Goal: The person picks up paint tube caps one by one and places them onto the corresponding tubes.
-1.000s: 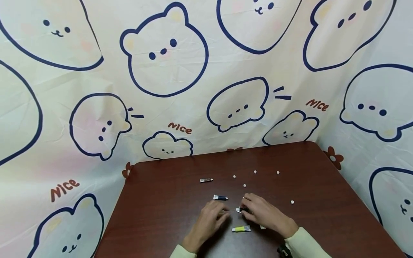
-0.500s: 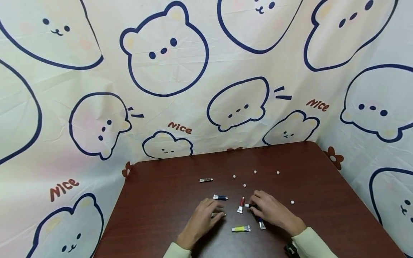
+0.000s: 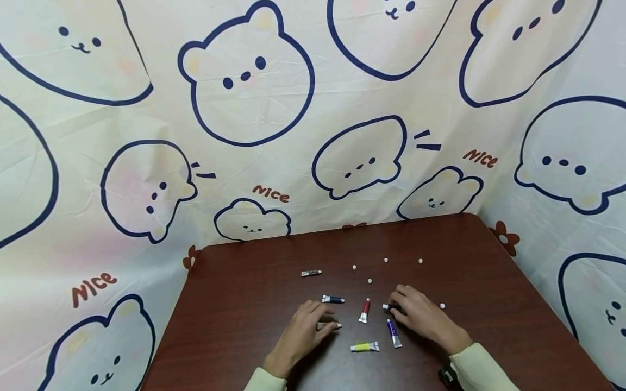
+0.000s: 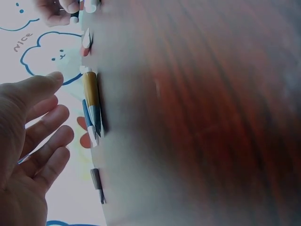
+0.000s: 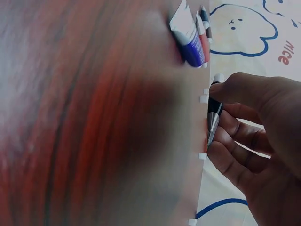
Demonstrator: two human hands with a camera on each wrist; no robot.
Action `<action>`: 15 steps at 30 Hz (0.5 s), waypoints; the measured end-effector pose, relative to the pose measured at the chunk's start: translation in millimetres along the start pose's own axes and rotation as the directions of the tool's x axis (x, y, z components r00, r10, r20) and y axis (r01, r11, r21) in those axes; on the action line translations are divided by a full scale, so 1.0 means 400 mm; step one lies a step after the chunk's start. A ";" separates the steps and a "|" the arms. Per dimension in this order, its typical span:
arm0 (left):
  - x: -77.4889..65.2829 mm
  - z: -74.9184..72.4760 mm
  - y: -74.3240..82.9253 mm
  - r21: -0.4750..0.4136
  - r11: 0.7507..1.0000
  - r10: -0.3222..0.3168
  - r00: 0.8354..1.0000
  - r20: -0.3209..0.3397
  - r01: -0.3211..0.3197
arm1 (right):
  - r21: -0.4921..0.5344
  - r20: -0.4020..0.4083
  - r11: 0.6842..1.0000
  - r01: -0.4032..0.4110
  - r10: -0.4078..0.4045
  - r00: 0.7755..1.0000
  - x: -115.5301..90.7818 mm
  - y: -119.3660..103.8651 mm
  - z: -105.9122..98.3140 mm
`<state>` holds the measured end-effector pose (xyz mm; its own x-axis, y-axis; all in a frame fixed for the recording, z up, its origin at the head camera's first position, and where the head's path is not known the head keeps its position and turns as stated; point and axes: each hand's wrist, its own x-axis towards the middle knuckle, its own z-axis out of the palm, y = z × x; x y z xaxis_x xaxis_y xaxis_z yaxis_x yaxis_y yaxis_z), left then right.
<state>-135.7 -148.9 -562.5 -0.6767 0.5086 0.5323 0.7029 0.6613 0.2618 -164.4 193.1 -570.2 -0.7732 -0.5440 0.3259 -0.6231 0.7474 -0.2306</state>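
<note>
On the right, the right hand [image 3: 423,315] pinches a black tube [image 5: 215,109] by thumb and fingers, white end [image 3: 386,307] leftward. The left hand [image 3: 300,331] hangs, fingers parted, beside a brown tube [image 4: 91,89] lying crosswise.

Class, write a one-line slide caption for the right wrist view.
A right hand holds a black tube; a purple tube lies on the table.

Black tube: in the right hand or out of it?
In it: the right wrist view shows the black tube pinched by the right hand, thumb on one side, fingers on the other.
</note>
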 end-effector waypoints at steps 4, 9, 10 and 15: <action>-0.002 0.000 -0.003 0.016 1.000 0.006 1.000 0.012 -0.006 | -0.022 0.013 0.999 -0.028 0.028 1.000 -0.005 0.012 0.004; -0.004 -0.002 -0.009 0.045 0.999 0.004 1.000 0.030 -0.006 | -0.039 -0.010 0.999 -0.019 0.018 1.000 -0.010 0.022 0.012; -0.004 -0.002 -0.010 0.048 0.999 0.005 0.999 0.033 -0.006 | -0.040 -0.020 0.999 -0.012 0.011 1.000 -0.011 0.024 0.015; -0.012 -0.002 -0.011 0.064 0.998 0.022 0.999 0.045 -0.025 | -0.037 -0.047 0.999 0.011 -0.013 0.999 -0.018 0.031 0.024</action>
<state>-135.3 -154.6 -565.6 -0.6701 0.5472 0.5016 0.7041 0.6824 0.1964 -167.6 202.5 -584.1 -0.7586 -0.5353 0.3714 -0.6270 0.7549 -0.1926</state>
